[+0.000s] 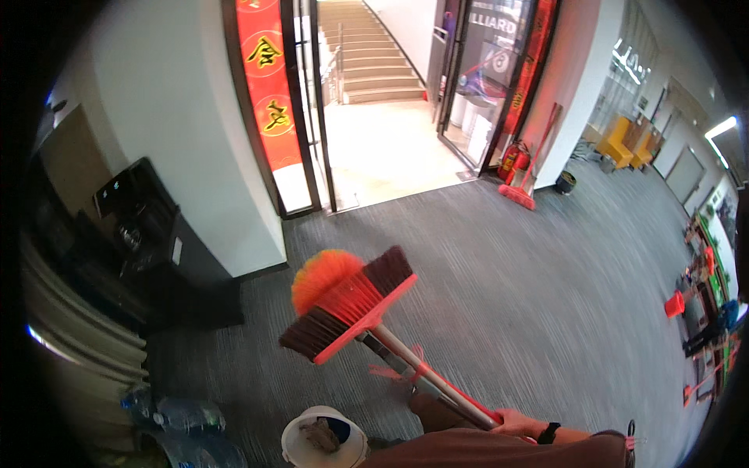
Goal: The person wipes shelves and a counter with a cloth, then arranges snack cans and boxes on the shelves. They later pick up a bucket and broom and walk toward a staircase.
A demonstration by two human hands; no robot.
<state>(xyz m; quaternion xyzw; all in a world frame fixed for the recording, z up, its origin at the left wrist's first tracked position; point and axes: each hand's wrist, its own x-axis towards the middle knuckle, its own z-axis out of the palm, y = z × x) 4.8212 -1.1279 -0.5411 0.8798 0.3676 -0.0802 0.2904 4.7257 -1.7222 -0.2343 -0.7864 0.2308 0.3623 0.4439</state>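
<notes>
My right hand (pixel 515 423), with a dark band at the wrist, grips a bundle of long handles. The bundle holds a broom (pixel 357 304) with a red head and red and dark bristles, raised over the carpet, and a fluffy orange duster (pixel 327 272) behind it. A red tie is wound round the handles. Below the broom head, near my legs, a white bucket (pixel 292 444) holds a grey cloth (pixel 319 434) and something dark blue. My left hand is out of view.
Open glass doors (pixel 480 88) lead to stairs (pixel 380 70). A second red broom (pixel 518 196) leans by a fire extinguisher (pixel 513 159). At left stand a black cabinet (pixel 199 269) and large water bottles (pixel 190 415). A person (pixel 725 319) is at far right near a red bucket (pixel 674 305).
</notes>
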